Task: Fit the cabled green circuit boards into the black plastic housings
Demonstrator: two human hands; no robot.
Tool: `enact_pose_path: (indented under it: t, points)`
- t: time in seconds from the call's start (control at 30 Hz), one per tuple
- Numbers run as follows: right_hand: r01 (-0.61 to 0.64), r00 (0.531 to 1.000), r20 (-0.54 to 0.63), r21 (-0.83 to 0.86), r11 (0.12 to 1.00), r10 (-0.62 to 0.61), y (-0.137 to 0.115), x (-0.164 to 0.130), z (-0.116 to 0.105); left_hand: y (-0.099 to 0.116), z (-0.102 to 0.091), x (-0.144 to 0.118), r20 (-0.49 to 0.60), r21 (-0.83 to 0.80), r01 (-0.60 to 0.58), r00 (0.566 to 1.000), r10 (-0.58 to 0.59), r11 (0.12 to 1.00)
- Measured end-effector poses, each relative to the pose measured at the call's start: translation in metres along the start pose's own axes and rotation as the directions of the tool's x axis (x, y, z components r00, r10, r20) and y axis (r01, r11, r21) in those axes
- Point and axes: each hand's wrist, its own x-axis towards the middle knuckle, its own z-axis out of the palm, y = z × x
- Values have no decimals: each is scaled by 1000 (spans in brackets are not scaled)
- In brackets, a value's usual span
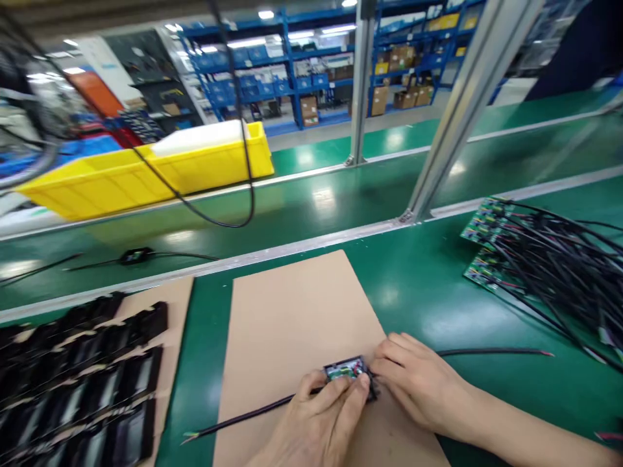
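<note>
A small black plastic case (343,362) with a green circuit board (346,371) in it lies on the cardboard sheet in front of me. My left hand (324,412) is closed around its near side, the thumb and fingers pressing near the board. At the right end of the case, the bent fingers of my right hand (413,373) pinch the black cable (487,351) where it meets the case; the fingertips are partly hidden. Another black cable (253,413) with bare coloured wire ends runs out to the left from under my left hand.
Several black plastic cases (111,383) lie in rows on cardboard at left. Circuit boards with black cables (549,266) are piled at right. Beyond a metal rail (302,244), a cabled black unit (137,255) lies near yellow bins (121,185). A metal post (462,104) and hanging cable (243,130) stand ahead.
</note>
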Motion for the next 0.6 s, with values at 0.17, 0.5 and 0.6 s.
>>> enact_pose_path:
  t: [0.17, 0.5, 0.6]
  points:
    - [160, 976, -141, -43, 986, -164, 10, 46, -29, -15, -43, -24, -193, -66, 361, 910, -367, 930]
    - [189, 886, -368, -272, 944, -283, 64, 312, -95, 3, -56, -124, -322, -23, 832, 519, -792, 554]
    - [160, 902, -349, -278, 947, -254, 92, 335, -84, -14, -60, -169, -279, 84, 931, 364, -889, 355]
